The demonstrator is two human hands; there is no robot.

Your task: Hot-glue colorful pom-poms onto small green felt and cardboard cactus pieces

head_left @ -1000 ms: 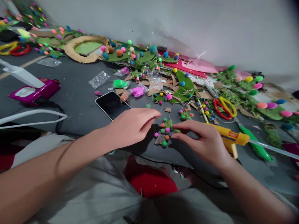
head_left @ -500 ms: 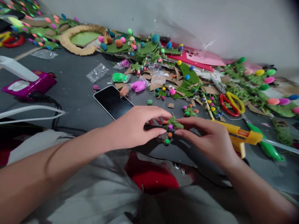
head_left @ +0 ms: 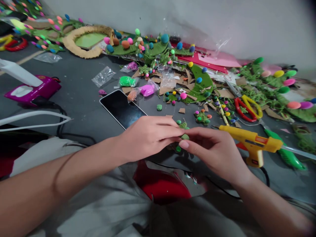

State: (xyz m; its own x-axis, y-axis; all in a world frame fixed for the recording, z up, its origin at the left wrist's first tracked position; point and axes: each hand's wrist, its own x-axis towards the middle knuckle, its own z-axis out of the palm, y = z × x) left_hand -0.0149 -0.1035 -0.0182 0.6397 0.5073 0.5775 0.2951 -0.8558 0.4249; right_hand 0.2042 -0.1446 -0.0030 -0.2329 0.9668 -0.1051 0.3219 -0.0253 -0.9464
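Observation:
Between thumb and forefinger, my right hand (head_left: 218, 149) pinches a small dull-green piece (head_left: 185, 136). My left hand (head_left: 150, 136) is closed, its fingertips meeting that piece from the left; what else its fingers hold is hidden. Just beyond the fingertips shows a little green yarn piece with green balls (head_left: 183, 125). Below the left fingers a bright green ball (head_left: 178, 149) peeks out, the rest of its cluster covered by the hand. A similar small yarn cluster with coloured balls (head_left: 202, 117) lies on the table behind my right hand.
A yellow glue gun (head_left: 249, 140) lies right of my right hand, with a green-handled tool (head_left: 287, 151) beyond. Scissors (head_left: 248, 108) rest behind. A phone (head_left: 122, 107) sits behind my left hand, near bagged clay (head_left: 127, 81). Cardboard scraps and decorated green pieces line the wall.
My left hand moved right and its fingers closed until they met my right fingertips, covering most of the ball cluster. The right hand holds the green piece, having stayed close to the cluster.

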